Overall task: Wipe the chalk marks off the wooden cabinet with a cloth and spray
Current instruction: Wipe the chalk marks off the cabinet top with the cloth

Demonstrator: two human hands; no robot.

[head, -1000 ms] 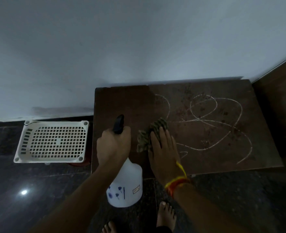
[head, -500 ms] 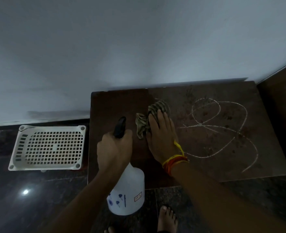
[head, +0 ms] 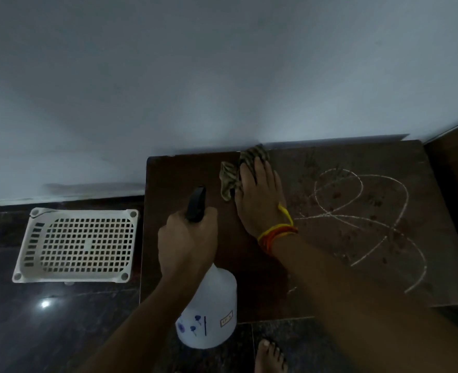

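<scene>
The dark wooden cabinet top (head: pixel 184 173) stands against the wall. White looping chalk marks (head: pixel 357 208) cover its right half, with wet spots around them. My right hand (head: pixel 260 197), with yellow and orange threads at the wrist, presses flat on a crumpled striped cloth (head: pixel 238 170) near the cabinet's back edge. My left hand (head: pixel 187 243) grips the black trigger head of a white spray bottle (head: pixel 209 313) held over the cabinet's front left part.
A white perforated plastic basket (head: pixel 79 244) lies on the dark tiled floor to the left of the cabinet. A grey wall rises behind. Dark wooden furniture (head: pixel 456 184) adjoins on the right. My bare foot (head: pixel 271 356) shows at the bottom.
My right hand has pushed the cloth away from me, from the cabinet's middle to its back edge. The chalk line there is gone. The left hand keeps its hold on the bottle.
</scene>
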